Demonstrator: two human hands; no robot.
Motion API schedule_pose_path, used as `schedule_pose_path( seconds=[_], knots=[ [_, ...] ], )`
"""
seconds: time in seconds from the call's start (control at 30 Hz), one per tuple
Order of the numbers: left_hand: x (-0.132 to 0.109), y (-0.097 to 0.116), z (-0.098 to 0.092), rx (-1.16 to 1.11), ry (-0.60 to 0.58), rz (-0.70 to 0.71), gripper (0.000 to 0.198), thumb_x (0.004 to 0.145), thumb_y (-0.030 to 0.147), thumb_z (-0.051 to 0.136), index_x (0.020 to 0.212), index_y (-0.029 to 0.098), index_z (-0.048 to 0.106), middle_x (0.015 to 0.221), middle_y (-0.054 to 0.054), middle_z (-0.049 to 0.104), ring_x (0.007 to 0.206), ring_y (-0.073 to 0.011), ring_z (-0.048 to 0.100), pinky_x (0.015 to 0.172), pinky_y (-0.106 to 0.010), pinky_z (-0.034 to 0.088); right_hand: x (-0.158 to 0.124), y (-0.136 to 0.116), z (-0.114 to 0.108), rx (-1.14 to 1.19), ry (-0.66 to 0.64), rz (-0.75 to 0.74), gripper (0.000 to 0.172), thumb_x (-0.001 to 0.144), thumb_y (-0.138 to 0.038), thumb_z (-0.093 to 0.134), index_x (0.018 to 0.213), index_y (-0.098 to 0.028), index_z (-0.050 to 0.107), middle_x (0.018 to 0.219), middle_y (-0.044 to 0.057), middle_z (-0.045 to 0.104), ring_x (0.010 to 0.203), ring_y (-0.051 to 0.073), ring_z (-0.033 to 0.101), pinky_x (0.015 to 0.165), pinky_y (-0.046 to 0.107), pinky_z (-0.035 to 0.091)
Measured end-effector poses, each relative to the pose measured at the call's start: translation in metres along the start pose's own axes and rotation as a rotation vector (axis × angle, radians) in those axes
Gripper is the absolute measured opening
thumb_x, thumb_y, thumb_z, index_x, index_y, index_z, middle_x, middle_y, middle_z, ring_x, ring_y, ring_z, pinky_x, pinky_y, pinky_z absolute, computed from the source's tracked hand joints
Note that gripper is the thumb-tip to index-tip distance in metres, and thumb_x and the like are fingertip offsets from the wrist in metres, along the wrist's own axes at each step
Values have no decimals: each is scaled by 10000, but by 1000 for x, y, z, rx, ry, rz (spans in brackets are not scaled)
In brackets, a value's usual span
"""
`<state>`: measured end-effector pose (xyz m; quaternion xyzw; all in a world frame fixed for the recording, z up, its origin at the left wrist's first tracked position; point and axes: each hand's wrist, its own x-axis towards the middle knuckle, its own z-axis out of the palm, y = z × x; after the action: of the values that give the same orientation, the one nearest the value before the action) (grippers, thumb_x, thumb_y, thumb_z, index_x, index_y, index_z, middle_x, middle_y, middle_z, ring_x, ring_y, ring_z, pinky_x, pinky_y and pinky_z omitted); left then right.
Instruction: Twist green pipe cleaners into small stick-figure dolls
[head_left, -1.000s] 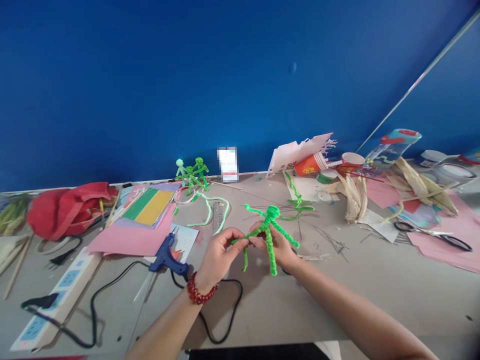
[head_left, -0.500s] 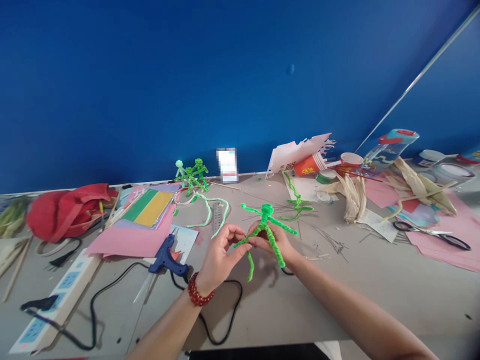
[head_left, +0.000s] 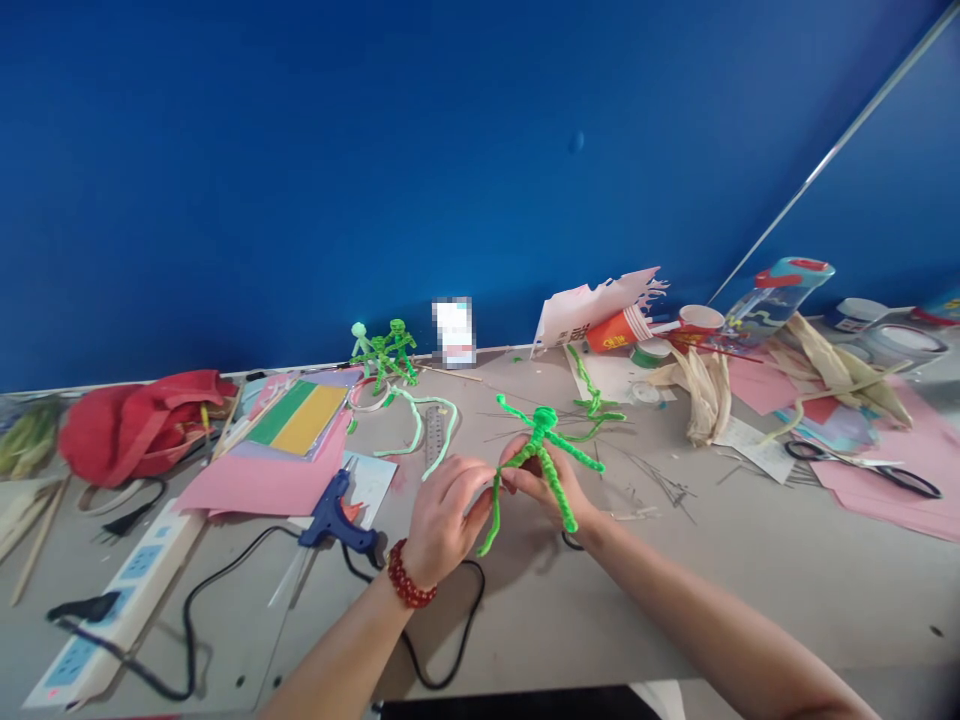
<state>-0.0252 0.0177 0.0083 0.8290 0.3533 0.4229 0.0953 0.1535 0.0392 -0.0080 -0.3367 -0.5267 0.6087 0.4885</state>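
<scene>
A bright green pipe-cleaner figure (head_left: 543, 436) with a round head, arms and legs is held above the table. My right hand (head_left: 561, 490) is closed behind it, its thumb and fingertips pinching one leg. My left hand (head_left: 447, 520), with a red bead bracelet (head_left: 410, 580) on the wrist, is closed at that same leg from the left; its fingertips are partly hidden. From the pinched spot a loose strand (head_left: 491, 520) hangs down. Beyond my hands lie pale green pipe cleaners (head_left: 412, 420) beside a metal ruler (head_left: 434, 435), and another twisted green piece (head_left: 592, 395).
Several small green figures (head_left: 386, 352) stand by the blue wall. On the left are a blue glue gun (head_left: 336, 515) with its cord, a power strip (head_left: 120, 610), pink sheets (head_left: 262, 480) and a red bag (head_left: 139, 425). Rightward lie thin wires (head_left: 660, 475), corn husks (head_left: 701, 395), scissors (head_left: 862, 462) and cups (head_left: 619, 328).
The figure has shifted slightly right. My left hand has turned, with its back now more to the camera. The leg's loose strand now hangs lower left from the pinch.
</scene>
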Motion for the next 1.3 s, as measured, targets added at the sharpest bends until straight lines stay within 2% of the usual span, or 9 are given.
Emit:
schedule_pose_path(
  seconds=[0.2, 0.43, 0.8, 1.1, 1.2, 1.27, 1.3],
  knots=[
    [1, 1, -3, -23, -2, 13, 264, 855, 47, 549, 1074, 195, 554, 931, -81, 665, 875, -187, 622, 785, -333, 521, -1, -9, 3, -25, -23, 19, 320, 716, -439, 759, 831, -202, 577, 688, -2, 626, 639, 169, 618, 629, 302, 499],
    [2, 3, -3, -30, 8, 35, 278, 856, 20, 527, 1075, 187, 559, 915, -79, 660, 856, -176, 625, 769, -320, 524, -5, -11, 2, -27, -44, 32, 277, 733, -398, 755, 834, -201, 590, 744, 11, 660, 719, 179, 646, 674, 298, 501],
    [4, 5, -5, -45, 65, 13, 203, 855, 93, 595, 1027, 201, 585, 872, -59, 696, 847, -183, 662, 764, -313, 530, -6, -3, -1, -130, -49, -57, 147, 812, -337, 674, 851, -212, 608, 739, 2, 636, 717, 167, 637, 689, 292, 504],
    [4, 5, -6, -71, 44, -43, 168, 830, 75, 622, 935, 204, 594, 820, -38, 689, 819, -177, 653, 747, -295, 511, -3, -4, -1, -267, -68, -190, 52, 804, -251, 610, 821, -208, 585, 753, 11, 628, 723, 162, 614, 666, 273, 493],
    [4, 7, -8, -132, 27, -146, 96, 843, 113, 618, 887, 198, 608, 803, -33, 692, 783, -168, 648, 729, -287, 499, -3, -5, -1, -349, -72, -241, 52, 805, -252, 592, 829, -205, 591, 749, 15, 619, 702, 162, 597, 644, 274, 486],
    [6, 9, -9, -228, -2, -308, 59, 860, 167, 608, 805, 188, 611, 743, -22, 678, 721, -154, 640, 693, -274, 492, -4, -4, -2, -399, -77, -263, 67, 811, -263, 584, 833, -202, 599, 743, 18, 614, 685, 167, 588, 626, 279, 482],
    [8, 10, -10, -303, -18, -405, 108, 865, 200, 604, 759, 183, 600, 702, -15, 663, 680, -147, 632, 664, -267, 491, -4, -4, -2, -425, -80, -275, 75, 814, -270, 580, 831, -201, 604, 736, 20, 611, 680, 172, 585, 625, 286, 482]
  ],
)
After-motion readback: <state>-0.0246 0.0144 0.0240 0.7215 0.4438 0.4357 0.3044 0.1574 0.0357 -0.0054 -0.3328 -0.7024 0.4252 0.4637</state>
